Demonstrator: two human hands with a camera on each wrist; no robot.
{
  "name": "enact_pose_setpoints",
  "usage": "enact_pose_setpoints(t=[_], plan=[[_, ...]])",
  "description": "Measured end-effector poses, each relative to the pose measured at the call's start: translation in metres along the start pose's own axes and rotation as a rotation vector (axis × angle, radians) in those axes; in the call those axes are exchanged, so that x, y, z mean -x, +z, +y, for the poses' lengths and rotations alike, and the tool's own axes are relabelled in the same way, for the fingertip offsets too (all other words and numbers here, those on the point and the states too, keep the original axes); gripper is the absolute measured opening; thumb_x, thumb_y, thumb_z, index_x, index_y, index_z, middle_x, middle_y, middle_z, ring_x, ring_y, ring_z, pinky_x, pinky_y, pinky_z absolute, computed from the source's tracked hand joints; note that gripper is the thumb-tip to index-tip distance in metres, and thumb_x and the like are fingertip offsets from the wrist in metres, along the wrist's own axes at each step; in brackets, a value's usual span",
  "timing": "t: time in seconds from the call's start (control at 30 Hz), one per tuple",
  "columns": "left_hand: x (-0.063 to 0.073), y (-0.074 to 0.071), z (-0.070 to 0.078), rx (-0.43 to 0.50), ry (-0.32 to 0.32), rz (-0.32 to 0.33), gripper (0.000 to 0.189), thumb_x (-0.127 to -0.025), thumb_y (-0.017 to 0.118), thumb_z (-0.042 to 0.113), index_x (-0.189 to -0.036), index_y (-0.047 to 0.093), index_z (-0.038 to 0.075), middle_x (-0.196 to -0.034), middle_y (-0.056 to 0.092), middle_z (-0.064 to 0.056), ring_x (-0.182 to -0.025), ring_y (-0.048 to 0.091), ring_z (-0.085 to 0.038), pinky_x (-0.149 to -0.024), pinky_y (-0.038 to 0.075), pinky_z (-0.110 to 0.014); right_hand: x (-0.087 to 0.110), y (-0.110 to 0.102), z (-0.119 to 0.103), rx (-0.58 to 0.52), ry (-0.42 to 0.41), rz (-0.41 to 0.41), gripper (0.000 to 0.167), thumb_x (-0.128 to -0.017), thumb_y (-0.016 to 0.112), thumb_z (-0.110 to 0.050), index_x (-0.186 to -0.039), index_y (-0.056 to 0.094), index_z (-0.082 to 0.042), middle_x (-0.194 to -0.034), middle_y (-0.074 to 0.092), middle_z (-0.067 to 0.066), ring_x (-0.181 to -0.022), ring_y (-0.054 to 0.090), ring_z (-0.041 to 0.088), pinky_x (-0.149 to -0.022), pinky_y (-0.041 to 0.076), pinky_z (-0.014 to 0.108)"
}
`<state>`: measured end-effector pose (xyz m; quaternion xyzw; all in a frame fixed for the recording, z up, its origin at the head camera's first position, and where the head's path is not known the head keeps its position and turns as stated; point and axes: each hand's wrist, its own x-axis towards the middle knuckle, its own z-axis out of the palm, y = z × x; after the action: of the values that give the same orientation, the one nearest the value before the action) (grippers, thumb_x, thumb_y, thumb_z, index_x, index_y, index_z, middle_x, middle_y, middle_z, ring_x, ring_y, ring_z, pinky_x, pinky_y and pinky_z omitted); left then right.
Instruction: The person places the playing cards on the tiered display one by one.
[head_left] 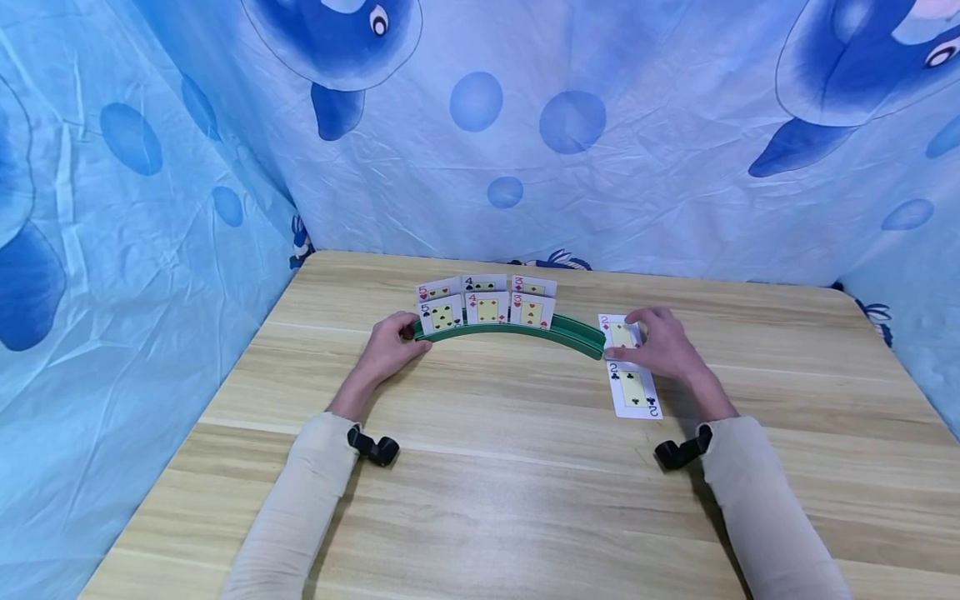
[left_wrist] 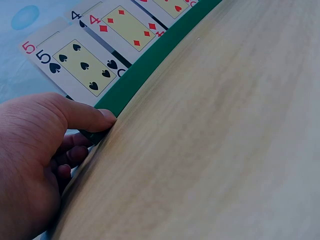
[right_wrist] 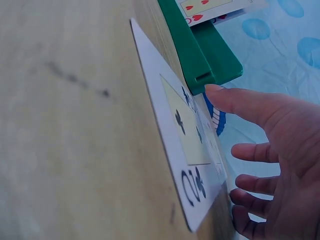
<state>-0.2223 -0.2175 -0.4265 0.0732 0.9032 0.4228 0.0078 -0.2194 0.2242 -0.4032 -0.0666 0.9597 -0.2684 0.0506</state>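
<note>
A curved green card holder (head_left: 577, 333) lies on the table with two rows of playing cards standing in it. Its front row has the five of spades (head_left: 441, 317), four of diamonds (head_left: 487, 308) and three of hearts (head_left: 532, 312); a five, four and three stand behind. My left hand (head_left: 388, 343) pinches the holder's left end, thumb in front, fingers behind. At the right end, my right hand (head_left: 663, 343) is spread over the two of diamonds (head_left: 619, 334), its thumb tip by the holder's end. Below lies the two of clubs (head_left: 634, 390), flat on the table.
The wooden table (head_left: 487, 500) stretches toward me and to both sides. Blue curtains (head_left: 465, 192) with whale pictures hang behind it and at the left and right. Black wrist cameras (head_left: 375, 447) are strapped over both sleeves.
</note>
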Motion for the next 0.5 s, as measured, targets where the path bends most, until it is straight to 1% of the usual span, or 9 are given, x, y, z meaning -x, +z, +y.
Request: enact_pose_setpoints(t=[0.1, 0.27, 0.5], plan=[[-0.0008, -0.0002, -0.0002, 0.0, -0.008, 0.001, 0.043, -0.086, 0.074, 0.009, -0.125, 0.063, -0.005, -0.12, 0.063, -0.022, -0.105, 0.059, -0.033, -0.093, 0.048, -0.044, -0.0017, 0.0012, 0.0018, 0.018, -0.021, 0.004, 0.074, -0.081, 0.079, -0.045, -0.131, 0.054, 0.003, -0.154, 0.029, 0.035, -0.138, 0.028, 0.054, -0.107, 0.034, 0.066], [-0.0005, 0.0001, 0.0003, -0.01, -0.011, 0.002, 0.042, -0.086, 0.073, 0.009, -0.124, 0.063, -0.004, -0.119, 0.063, -0.022, -0.104, 0.058, -0.032, -0.091, 0.047, -0.042, -0.0035, 0.0025, 0.0048, 0.052, -0.043, -0.008, 0.072, -0.08, 0.079, -0.045, -0.129, 0.055, 0.003, -0.154, 0.03, 0.035, -0.136, 0.031, 0.055, -0.105, 0.035, 0.066], [-0.0009, 0.0001, 0.0014, 0.004, -0.013, 0.004, 0.042, -0.086, 0.074, 0.01, -0.124, 0.063, -0.004, -0.118, 0.063, -0.021, -0.102, 0.057, -0.031, -0.089, 0.046, -0.04, -0.0052, 0.0021, 0.0046, 0.1, -0.072, -0.016, 0.07, -0.08, 0.078, -0.047, -0.125, 0.057, 0.003, -0.151, 0.036, 0.032, -0.128, 0.037, 0.05, -0.102, 0.034, 0.062]])
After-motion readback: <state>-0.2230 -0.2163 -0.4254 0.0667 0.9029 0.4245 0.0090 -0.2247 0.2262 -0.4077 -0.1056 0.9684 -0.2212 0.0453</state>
